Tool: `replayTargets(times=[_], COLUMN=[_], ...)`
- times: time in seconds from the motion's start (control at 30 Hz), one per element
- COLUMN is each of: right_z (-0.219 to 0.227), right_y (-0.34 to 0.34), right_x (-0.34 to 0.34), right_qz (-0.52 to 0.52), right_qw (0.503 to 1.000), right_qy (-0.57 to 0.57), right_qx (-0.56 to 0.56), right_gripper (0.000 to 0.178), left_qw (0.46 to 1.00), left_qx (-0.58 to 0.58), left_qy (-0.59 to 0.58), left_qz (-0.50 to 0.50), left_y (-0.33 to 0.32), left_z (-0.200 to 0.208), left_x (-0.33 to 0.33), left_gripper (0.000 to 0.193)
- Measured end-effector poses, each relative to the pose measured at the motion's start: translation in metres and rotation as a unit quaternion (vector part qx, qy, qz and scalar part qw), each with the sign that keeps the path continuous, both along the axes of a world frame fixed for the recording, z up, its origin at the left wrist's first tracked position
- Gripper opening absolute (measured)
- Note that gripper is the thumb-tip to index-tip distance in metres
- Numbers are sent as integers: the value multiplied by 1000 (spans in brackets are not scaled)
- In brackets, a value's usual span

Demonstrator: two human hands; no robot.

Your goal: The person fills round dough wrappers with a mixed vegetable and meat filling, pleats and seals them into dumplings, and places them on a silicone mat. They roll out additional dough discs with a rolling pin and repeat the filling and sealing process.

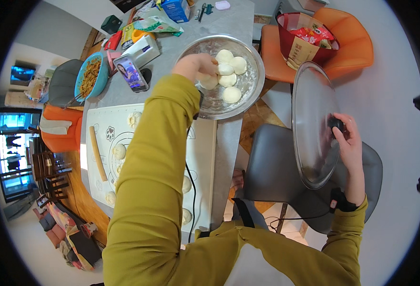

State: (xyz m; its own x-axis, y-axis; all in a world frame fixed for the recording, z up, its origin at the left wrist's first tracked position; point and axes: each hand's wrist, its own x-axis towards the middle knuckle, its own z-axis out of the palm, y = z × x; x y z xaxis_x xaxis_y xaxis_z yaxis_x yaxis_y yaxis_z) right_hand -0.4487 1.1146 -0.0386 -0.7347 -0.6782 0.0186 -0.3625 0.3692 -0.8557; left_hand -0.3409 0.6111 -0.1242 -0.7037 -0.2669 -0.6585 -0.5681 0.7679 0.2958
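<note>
My left hand reaches into a wide metal bowl dusted with flour. Its fingers close at the edge of a flattened white dough ball, though the fingertips are partly hidden. Several more dough pieces lie around it in the bowl. Off to the right, my right hand grips the black knob of a large clear lid with a metal rim, holding it tilted almost on edge above a grey chair.
A white mat carries a rolling pin and several shaped dough pieces. Beyond are a blue bowl of filling, a propped phone and packages. A grey chair and an orange chair stand right.
</note>
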Motion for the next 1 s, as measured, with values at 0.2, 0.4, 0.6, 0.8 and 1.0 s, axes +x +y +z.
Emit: replayTargets(times=[0.2,0.4,0.6,0.8,1.0], right_z=[-10,-6,11,14,-29], right_y=[20,5,-53,-180,-291], right_x=[7,13,6,1,41], right_qz=[-23,-31,38,166,217], right_qw=[1000,999,993,952,939], right_qy=[4,-2,108,254,268], right_qx=[-16,11,-26,-35,17], right_gripper=[33,32,28,28,27], left_qw=[993,987,957,565,336], left_qx=[-106,-121,-82,570,700], left_qy=[-20,105,248,411,469], left_qz=[-52,-19,128,432,422], left_y=[-5,10,8,32,129], left_z=[-1,-8,33,110,135], left_x=[-3,17,58,162,315], left_gripper=[68,50,52,53,48])
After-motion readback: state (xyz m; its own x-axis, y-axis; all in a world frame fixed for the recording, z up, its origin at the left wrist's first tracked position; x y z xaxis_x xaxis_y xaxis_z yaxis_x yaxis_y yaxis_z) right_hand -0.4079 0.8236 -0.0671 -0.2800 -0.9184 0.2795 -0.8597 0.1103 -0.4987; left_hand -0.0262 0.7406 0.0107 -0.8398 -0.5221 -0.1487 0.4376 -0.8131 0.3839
